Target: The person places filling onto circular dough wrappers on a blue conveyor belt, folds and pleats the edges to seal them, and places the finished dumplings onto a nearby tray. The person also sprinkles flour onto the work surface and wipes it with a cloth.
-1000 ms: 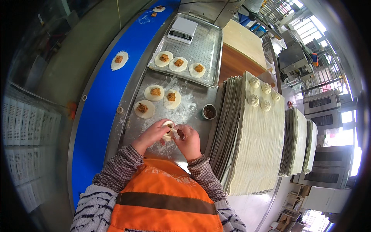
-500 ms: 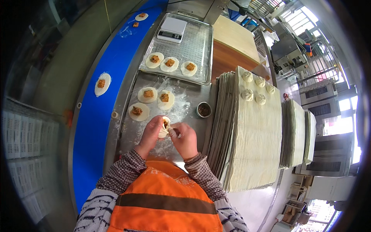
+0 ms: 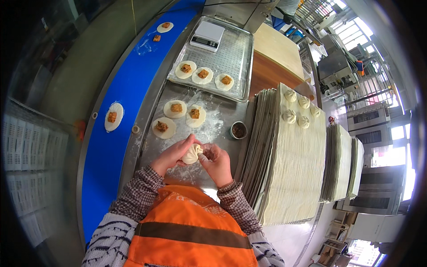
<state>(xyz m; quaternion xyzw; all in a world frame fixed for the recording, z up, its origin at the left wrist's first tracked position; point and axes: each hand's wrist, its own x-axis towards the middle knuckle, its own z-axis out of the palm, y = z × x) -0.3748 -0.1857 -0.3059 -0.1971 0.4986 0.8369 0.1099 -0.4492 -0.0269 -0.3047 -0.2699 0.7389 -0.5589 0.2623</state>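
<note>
A pleated stuffed bun [image 3: 191, 154] rests in my left hand [image 3: 172, 155], whose fingers curl round its side. My right hand [image 3: 217, 164] pinches the gathered dough at the bun's right edge with thumb and fingers; no filling shows. Just beyond, three flat dough rounds [image 3: 156, 133] topped with orange-brown filling lie on the floury steel table [image 3: 209, 100]. To the right of them stands a small round cup [image 3: 231, 132] with dark brown contents.
A metal tray [image 3: 238, 55] at the back holds a scale [image 3: 207, 34] and three filled rounds. On the left runs a blue belt [image 3: 100, 178] with another filled round [image 3: 116, 108]. Right of the table, stacked cloth-covered trays [image 3: 293, 178] carry several pleated buns [image 3: 290, 116].
The bun's opening, which showed filling, is now gathered into pleats. The filled rounds on the blue belt have moved nearer to me. My view has shifted slightly.
</note>
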